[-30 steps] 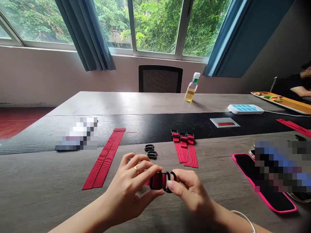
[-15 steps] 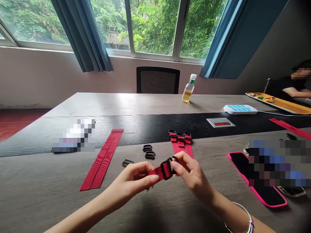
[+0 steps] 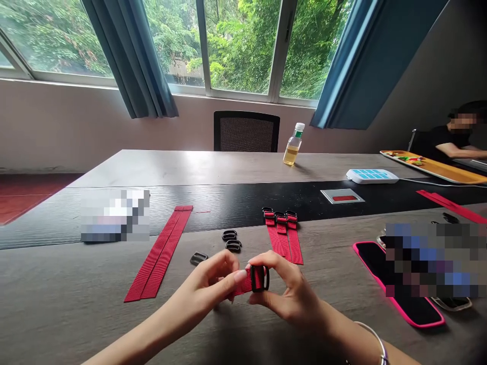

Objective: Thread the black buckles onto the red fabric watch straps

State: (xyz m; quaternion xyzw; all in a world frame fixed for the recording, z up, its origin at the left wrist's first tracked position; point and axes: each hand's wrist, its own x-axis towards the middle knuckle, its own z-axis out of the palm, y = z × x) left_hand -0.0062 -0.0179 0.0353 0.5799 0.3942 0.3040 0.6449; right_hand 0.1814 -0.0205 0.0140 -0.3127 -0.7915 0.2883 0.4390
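Observation:
My left hand [image 3: 215,284] pinches a short red webbing strap [image 3: 242,288] between thumb and fingers. At the strap's right end sits a black slide buckle [image 3: 257,279], with the webbing running through it. My right hand [image 3: 285,289] grips that buckle by its top and bottom edges, thumb below and forefinger above. A black ring or hook shows at the buckle's right side, partly hidden. Just beyond my hands lie two black hooks [image 3: 231,241] and a loose black slide buckle [image 3: 198,258]. Three red straps fitted with black hardware [image 3: 282,230] lie farther back.
Two flat red straps [image 3: 162,253] lie side by side at left. On the right are a pink-edged phone [image 3: 399,284] and blurred items. Farther back stand a bottle [image 3: 292,147], a white power strip [image 3: 372,176] and an orange tray [image 3: 437,167]. A person sits at far right.
My right hand has shifted from the ring at the strap's end to the buckle's top and bottom edges. The buckle has turned more upright. My left hand keeps its pinch on the strap.

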